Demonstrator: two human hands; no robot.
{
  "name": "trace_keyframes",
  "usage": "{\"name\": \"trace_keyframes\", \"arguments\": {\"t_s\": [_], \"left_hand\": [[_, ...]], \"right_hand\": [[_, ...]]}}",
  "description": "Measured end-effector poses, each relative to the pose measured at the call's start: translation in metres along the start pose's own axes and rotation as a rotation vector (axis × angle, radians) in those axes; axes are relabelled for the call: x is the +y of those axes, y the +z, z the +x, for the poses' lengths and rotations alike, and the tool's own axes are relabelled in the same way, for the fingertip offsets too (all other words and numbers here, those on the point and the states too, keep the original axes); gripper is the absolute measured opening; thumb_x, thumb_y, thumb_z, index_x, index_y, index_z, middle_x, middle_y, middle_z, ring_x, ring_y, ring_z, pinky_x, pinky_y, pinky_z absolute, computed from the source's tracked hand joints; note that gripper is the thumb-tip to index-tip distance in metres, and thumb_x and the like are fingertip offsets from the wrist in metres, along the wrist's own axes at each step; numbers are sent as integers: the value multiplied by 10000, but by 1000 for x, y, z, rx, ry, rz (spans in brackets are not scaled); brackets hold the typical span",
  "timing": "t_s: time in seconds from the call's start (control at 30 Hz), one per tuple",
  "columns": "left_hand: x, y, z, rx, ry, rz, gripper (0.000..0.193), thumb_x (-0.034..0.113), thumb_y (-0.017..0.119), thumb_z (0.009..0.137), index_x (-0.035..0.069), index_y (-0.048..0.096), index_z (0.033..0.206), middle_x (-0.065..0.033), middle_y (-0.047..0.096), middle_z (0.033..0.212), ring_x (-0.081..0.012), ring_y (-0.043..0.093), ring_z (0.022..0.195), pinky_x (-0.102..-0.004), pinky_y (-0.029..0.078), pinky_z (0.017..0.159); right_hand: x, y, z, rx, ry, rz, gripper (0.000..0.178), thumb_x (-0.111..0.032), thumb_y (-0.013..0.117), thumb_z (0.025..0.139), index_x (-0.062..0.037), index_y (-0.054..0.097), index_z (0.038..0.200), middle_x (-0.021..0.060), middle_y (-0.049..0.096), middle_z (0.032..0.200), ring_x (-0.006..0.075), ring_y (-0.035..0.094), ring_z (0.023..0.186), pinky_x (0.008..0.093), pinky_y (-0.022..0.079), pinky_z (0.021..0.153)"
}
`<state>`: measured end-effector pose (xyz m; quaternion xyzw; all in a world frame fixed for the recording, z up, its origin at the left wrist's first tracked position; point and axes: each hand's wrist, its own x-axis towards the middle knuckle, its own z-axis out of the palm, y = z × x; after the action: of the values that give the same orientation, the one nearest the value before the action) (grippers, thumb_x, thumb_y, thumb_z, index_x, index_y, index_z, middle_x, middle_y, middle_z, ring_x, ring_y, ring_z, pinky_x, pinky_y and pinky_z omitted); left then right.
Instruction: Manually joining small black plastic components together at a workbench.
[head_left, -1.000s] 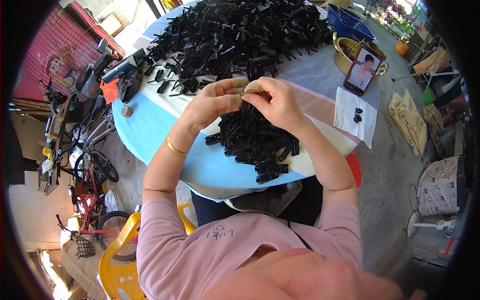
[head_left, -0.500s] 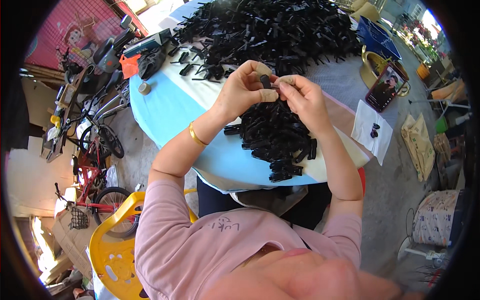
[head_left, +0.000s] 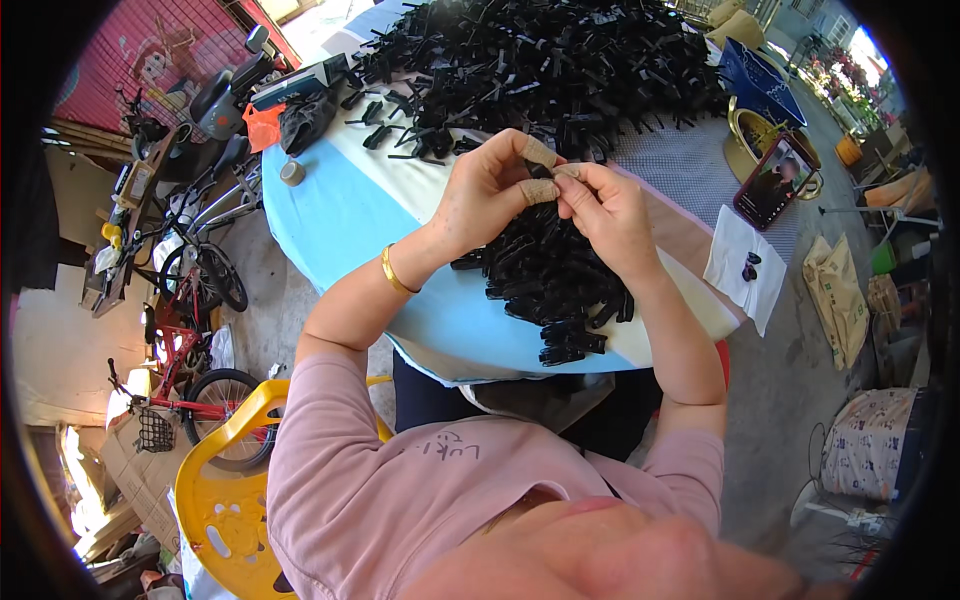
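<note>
Above the table, my left hand (head_left: 480, 195) and my right hand (head_left: 612, 208) meet at the fingertips. Beige tape wraps several fingertips. My left hand pinches a small black strip-like piece (head_left: 534, 172), mostly hidden by the fingers. My right thumb and forefinger are closed against it; what they grip is too small to make out. Just below my hands lies a stack of black clip-like pieces (head_left: 550, 275), laid fairly close together. Beyond them spreads a big loose heap of similar black pieces (head_left: 570, 75).
The cloth-covered table (head_left: 330, 225) bears a tape roll (head_left: 292, 173), an orange bag (head_left: 263, 127) and a black bag (head_left: 305, 125) at left. On the right are a phone (head_left: 775, 183), a gold pot (head_left: 742, 140), a blue tray (head_left: 765, 85) and a white tissue (head_left: 738, 285).
My fingertips have come closer together, and the black piece is now more covered by them. Both hands have shifted only slightly; the piles look the same.
</note>
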<state>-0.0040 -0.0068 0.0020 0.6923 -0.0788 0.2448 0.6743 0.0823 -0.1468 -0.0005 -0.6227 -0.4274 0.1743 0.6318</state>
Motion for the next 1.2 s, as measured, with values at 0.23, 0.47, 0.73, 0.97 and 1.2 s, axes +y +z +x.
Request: {"name": "trace_keyframes", "arguments": {"t_s": [0.23,0.47,0.73,0.97,1.2], "left_hand": [[-9,7,-3,95,230,282,181,-47,648,735,-18,552,885,-78,613,926,-114,610,792,-232,511,678],[8,13,-4,94,70,481,504,-25,693,705,6,449,1145,-94,607,1011,-102,596,834,-224,492,720],[25,-2,-1,-235,76,490,702,32,762,628,15,412,1236,-93,563,1121,-189,538,1055,-330,421,913],[12,-26,11,-493,-351,-257,460,118,772,635,-10,508,988,-87,617,912,-226,616,907,-304,496,795],[5,-10,2,-313,-439,-479,221,79,658,764,-6,508,902,-101,593,840,-207,632,772,-308,537,742]], "right_hand": [[-1,-2,-1,32,78,28,145,-124,541,865,-5,617,831,-20,544,597,25,456,530,175,352,475],[-9,-14,2,121,-169,-17,218,-45,712,714,-34,604,902,-29,547,732,5,400,568,146,363,532],[-9,-24,1,36,-135,-93,144,-43,673,749,-2,617,876,-19,598,746,19,482,613,157,400,549],[-9,-29,4,-113,-69,227,160,-20,642,779,13,597,929,14,602,832,52,546,756,181,451,693],[-4,-26,9,-160,-268,94,96,-5,580,828,9,583,923,-6,563,806,53,521,763,176,434,696]]}}
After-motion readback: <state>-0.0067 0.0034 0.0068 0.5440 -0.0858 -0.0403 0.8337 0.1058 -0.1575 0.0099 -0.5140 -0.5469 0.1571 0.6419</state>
